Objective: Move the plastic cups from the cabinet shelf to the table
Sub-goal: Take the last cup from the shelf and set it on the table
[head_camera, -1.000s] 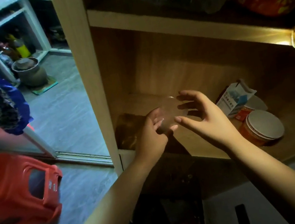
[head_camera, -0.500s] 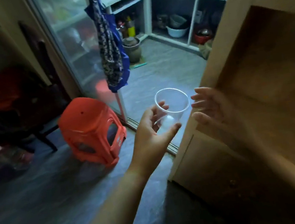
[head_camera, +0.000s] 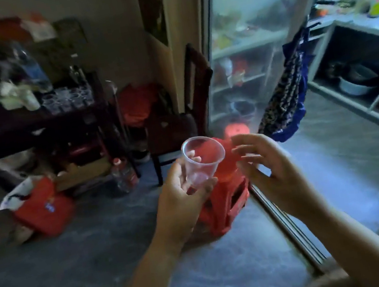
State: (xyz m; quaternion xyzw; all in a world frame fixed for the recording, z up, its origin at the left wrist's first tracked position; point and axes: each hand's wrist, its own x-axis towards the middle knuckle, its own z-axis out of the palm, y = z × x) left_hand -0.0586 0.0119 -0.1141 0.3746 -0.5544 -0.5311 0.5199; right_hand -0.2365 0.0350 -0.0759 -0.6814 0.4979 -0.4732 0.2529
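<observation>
My left hand (head_camera: 182, 192) holds a clear plastic cup (head_camera: 201, 160) upright, fingers curled round its lower part. My right hand (head_camera: 265, 163) hovers just right of the cup with fingers spread and relaxed, holding nothing. At the far left stands a dark table (head_camera: 16, 130) with several clear cups (head_camera: 66, 99) grouped on its right end among clutter. The cabinet shelf is out of view; only a corner of the cabinet shows at the bottom right.
A red plastic stool (head_camera: 224, 200) stands on the floor right below the hands. A dark wooden chair (head_camera: 174, 123) stands beyond it. A red bag (head_camera: 43, 209) and a bottle (head_camera: 124, 172) lie near the table. A glass sliding door (head_camera: 254, 43) and its floor track run on the right.
The view has swung left from the cabinet shelf to the room with the table. My left hand took the cup off the shelf and carries it; my right hand stays beside it.
</observation>
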